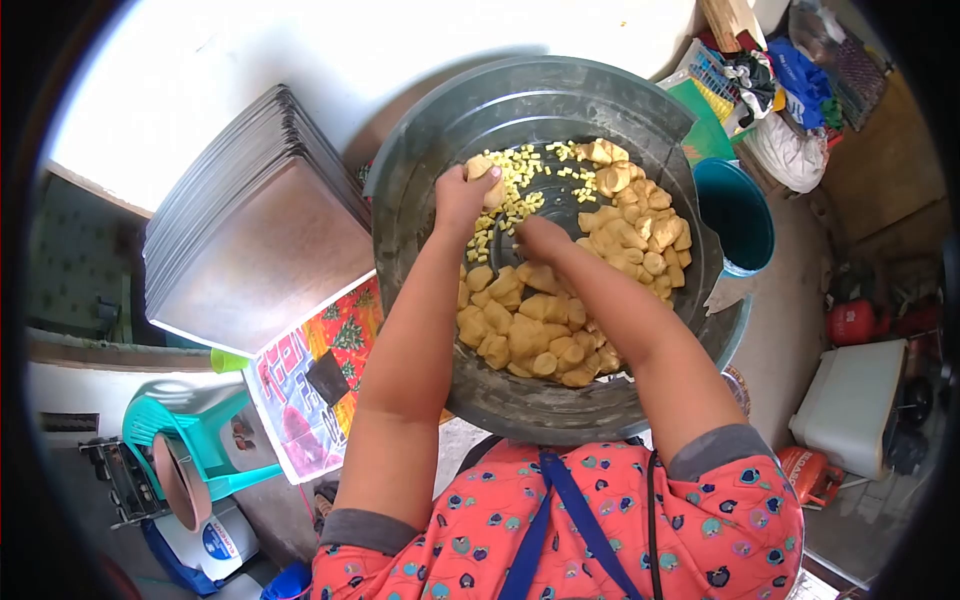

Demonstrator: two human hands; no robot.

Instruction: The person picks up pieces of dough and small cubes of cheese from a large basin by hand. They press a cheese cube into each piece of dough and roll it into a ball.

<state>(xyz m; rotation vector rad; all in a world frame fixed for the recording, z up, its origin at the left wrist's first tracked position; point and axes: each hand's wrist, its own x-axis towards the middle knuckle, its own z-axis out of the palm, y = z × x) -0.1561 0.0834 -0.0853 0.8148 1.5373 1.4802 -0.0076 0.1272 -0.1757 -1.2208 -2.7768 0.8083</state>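
Note:
A large grey metal basin (420,170) stands in front of me, holding many yellow dough-like chunks (530,335) and a scatter of small yellow cubes (520,185). My left hand (462,192) is raised inside the basin at its left and closed on one yellow chunk (485,168). Lower, in the middle of the basin, my right hand (540,236) rests with fingers curled among the small cubes; whether it holds anything is hidden.
A stack of flat metal trays (255,215) lies to the left on a patterned cloth (315,375). A blue bucket (738,215) stands right of the basin, with a white box (850,405) and a pile of cloths (780,90) beyond. A teal plastic chair (195,420) is lower left.

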